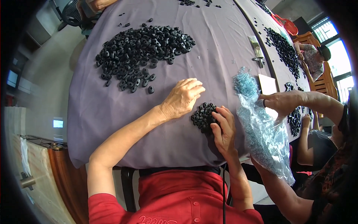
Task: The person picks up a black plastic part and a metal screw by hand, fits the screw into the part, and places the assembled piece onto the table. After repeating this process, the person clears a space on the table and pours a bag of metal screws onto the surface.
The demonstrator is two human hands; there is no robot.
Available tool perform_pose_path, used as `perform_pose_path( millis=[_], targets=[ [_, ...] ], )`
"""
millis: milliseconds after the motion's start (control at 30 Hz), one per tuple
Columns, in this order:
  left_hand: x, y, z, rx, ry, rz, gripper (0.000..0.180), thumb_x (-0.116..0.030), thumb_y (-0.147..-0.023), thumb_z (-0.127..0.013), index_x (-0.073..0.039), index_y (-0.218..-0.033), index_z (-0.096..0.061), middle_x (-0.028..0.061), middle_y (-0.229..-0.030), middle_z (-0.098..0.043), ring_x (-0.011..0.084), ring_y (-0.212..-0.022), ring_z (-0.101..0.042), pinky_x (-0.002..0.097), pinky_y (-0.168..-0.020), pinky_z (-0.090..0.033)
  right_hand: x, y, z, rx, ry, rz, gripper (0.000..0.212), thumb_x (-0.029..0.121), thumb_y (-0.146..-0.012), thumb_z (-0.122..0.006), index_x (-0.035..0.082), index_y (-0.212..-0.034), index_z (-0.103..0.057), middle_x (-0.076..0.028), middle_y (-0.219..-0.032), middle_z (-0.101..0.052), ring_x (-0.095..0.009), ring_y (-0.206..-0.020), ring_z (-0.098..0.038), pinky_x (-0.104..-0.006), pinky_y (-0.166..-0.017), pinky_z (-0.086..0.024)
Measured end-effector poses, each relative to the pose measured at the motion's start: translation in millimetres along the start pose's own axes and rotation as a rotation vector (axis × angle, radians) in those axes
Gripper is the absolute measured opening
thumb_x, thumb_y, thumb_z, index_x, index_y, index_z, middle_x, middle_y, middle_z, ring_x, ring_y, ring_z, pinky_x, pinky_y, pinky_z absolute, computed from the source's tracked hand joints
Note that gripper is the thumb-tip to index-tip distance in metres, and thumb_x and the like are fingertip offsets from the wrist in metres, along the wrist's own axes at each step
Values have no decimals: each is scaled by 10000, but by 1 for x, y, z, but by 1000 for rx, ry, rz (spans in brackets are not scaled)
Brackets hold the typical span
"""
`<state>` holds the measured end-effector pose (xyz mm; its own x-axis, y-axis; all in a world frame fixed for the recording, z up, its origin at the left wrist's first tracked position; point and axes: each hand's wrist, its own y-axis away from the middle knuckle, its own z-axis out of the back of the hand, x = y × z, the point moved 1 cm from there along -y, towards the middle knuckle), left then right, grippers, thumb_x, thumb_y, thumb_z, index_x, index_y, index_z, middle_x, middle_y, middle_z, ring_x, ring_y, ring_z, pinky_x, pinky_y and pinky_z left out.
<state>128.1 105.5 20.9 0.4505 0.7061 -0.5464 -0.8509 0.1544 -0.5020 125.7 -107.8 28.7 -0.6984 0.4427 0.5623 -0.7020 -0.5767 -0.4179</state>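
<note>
My left hand (182, 98) lies flat on the purple tablecloth (112, 108), fingers spread, just left of a small cluster of black ring-shaped parts (202, 115). My right hand (223, 128) rests on the right side of that cluster, fingers curled over several pieces. A big pile of the same black parts (143, 52) lies farther up the cloth, with one stray piece (151, 89) near my left hand.
A neighbour's hand (283, 102) holds a clear plastic bag of small blue metal springs (263, 132) at the table's right edge; some springs (244, 83) spill onto the cloth. More black parts (283, 48) cover the adjoining table, where another person (313, 59) sits. A wooden cabinet (41, 175) stands lower left.
</note>
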Motion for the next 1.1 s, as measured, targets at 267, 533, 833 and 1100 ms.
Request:
perform_pose_path(
  millis=[267,533,833,1100],
  targets=[
    [-3,11,-23,94,-106,-162,246,-118,-791,-561,-69,-1026,-616,155,-1187,-520,326,-1205,-436,479,-1022,-311,5,-4,-4,142,27,-41,484,202,-774,-665,8,-1192,-515,-192,-1297,-424,-385,-1214,-397,-465,-1008,-326],
    [-1,6,-18,52,22,-101,150,-131,-802,-584,-68,-927,-638,124,-1138,-551,285,-1170,-465,450,-1005,-314,2,-3,-6,129,4,-78,502,193,-776,-665,7,-1211,-497,-204,-1314,-406,-382,-1225,-390,-457,-1019,-319],
    [-2,4,-18,48,80,-70,125,-141,-795,-636,-54,-885,-639,104,-1126,-564,262,-1166,-473,435,-1001,-322,1,-2,-5,104,-12,-102,493,162,-773,-669,7,-1209,-499,-214,-1313,-408,-379,-1208,-407,-448,-1007,-334],
    [-3,5,-17,71,73,-45,142,-148,-796,-646,-53,-902,-643,98,-1144,-572,278,-1168,-482,437,-1013,-324,2,-1,-5,70,-19,-86,468,158,-777,-667,5,-1191,-512,-216,-1291,-427,-382,-1191,-420,-446,-998,-341]
  ],
)
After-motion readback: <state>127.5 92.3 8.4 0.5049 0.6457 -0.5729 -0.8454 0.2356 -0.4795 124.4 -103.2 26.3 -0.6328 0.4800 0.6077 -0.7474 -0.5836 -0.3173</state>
